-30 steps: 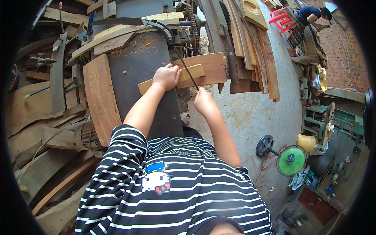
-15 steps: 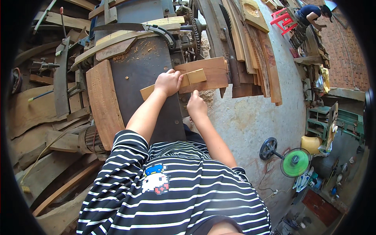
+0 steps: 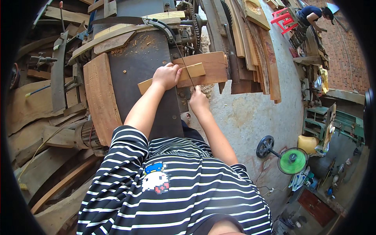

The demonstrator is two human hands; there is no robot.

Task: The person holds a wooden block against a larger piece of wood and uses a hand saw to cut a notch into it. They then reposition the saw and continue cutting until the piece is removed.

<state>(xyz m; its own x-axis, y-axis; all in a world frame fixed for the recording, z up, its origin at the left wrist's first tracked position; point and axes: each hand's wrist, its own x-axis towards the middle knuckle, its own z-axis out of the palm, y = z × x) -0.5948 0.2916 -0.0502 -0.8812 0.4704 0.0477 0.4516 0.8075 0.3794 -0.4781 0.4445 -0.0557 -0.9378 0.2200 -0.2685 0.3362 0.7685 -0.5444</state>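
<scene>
My left hand (image 3: 165, 76) is closed over a narrow pale wooden strip (image 3: 146, 85), which lies across a wider reddish board (image 3: 214, 70) at the edge of a dark metal machine bed (image 3: 150, 113). My right hand (image 3: 199, 100) grips the near end of a long, thin dark blade (image 3: 190, 76) that crosses the strip just right of my left fingers; its handle is hidden by my fingers. A curved saw with a grey-black handle (image 3: 164, 29) rests farther up the bed on more strips. Wood chips lie scattered there.
Scrap timber (image 3: 27, 105) piles up at left beside a motor (image 3: 88, 135). A chain (image 3: 194, 33) and stacked boards (image 3: 258, 58) stand at upper right. A green fan (image 3: 292, 160) is on the concrete floor. A person in dark clothes (image 3: 309, 17) bends near a red stool (image 3: 280, 21).
My right hand shifted slightly left half a second ago and has since moved up a little along the blade's line. My left hand stays on the strip, with only slight shifts in view.
</scene>
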